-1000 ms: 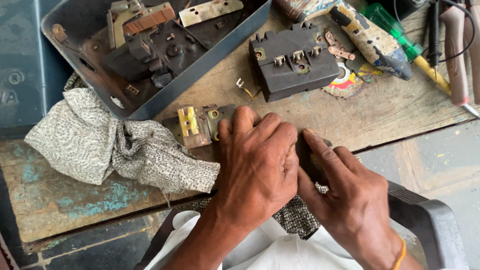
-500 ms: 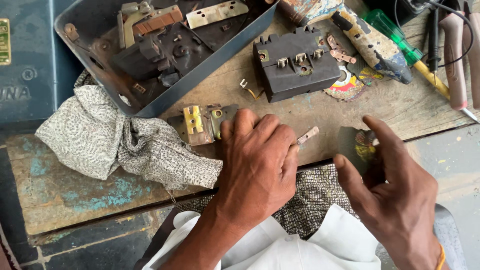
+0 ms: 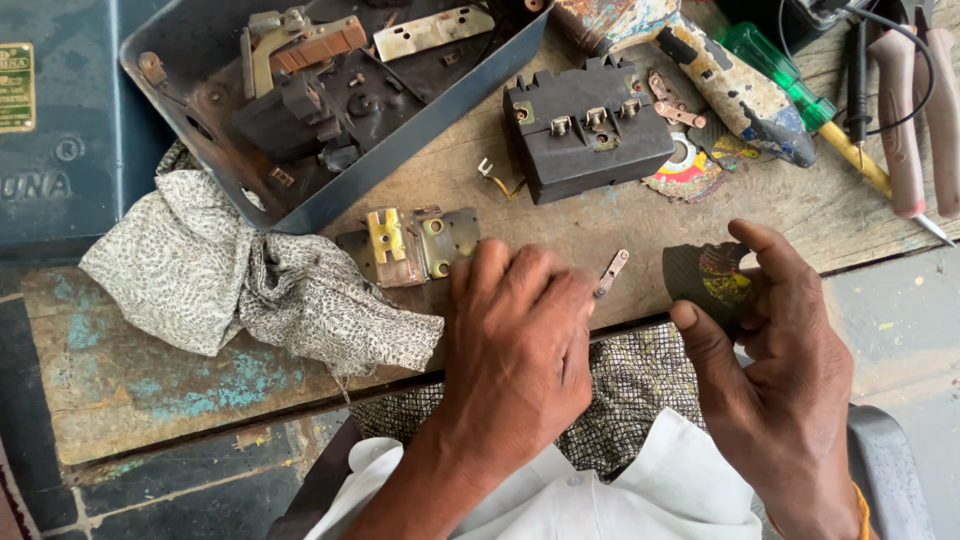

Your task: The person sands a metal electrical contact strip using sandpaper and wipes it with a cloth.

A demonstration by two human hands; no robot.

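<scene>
2 hands work here: your left hand [image 3: 520, 350] lies flat, fingers together, beside the small metal strip [image 3: 611, 272]; your right hand [image 3: 775, 370] pinches the worn abrasive disc [image 3: 708, 278], cleaning seemingly not begun.

— Where are we working?
— A repair workshop: our worn wooden bench [image 3: 620, 225] carries a metal switch box [image 3: 330, 110], a dismantled black switch block [image 3: 585, 125], screwdrivers [image 3: 800, 85] and pliers [image 3: 915, 110].
</scene>
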